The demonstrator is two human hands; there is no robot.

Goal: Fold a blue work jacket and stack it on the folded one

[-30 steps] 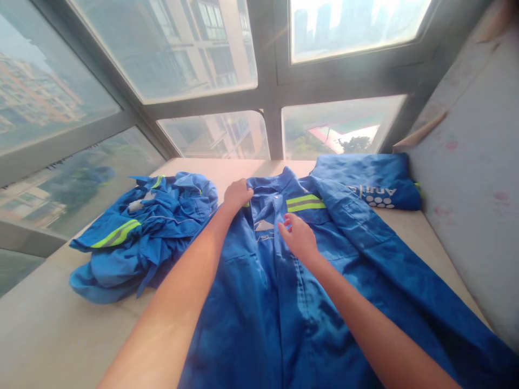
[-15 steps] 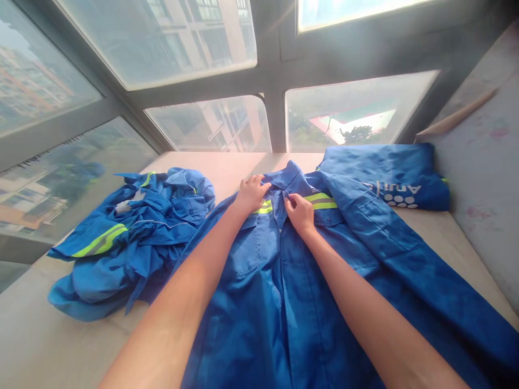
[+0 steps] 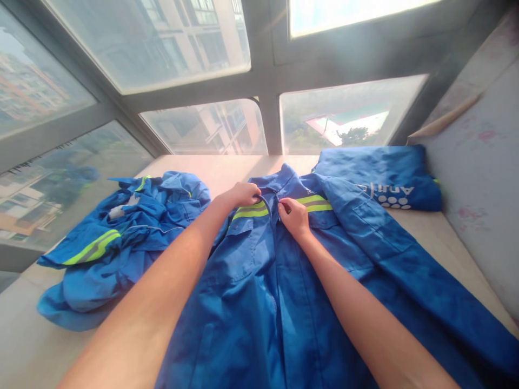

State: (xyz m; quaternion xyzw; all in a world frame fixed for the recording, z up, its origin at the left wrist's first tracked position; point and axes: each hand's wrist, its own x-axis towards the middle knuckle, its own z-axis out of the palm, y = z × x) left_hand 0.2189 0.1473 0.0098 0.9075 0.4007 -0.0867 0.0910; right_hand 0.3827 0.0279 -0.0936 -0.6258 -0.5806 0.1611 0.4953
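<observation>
Two hands at the neck of a blue jacket

The jacket lies front up, its collar at the far end and its lower part running out of view at the near edge. Both hands are at the top of the front, just below the collar, with the front edges between them. The left hand is curled over the cloth, its thumb and fingers gripping the edge on its own side, just above a yellow-green stripe. The right hand is bent into a pinch, thumb and forefinger tips closed on the facing edge, beside the matching stripe. Exactly which layer of cloth sits between those tips is too small to tell. One sleeve slants away to the right.

Left of the jacket is a crumpled heap of blue clothes with similar stripes. Beyond the sleeve, at the far right, lies a folded blue garment with white lettering upside down. All rest on a pale surface, with windows behind and a flower-patterned wall to the right.
</observation>
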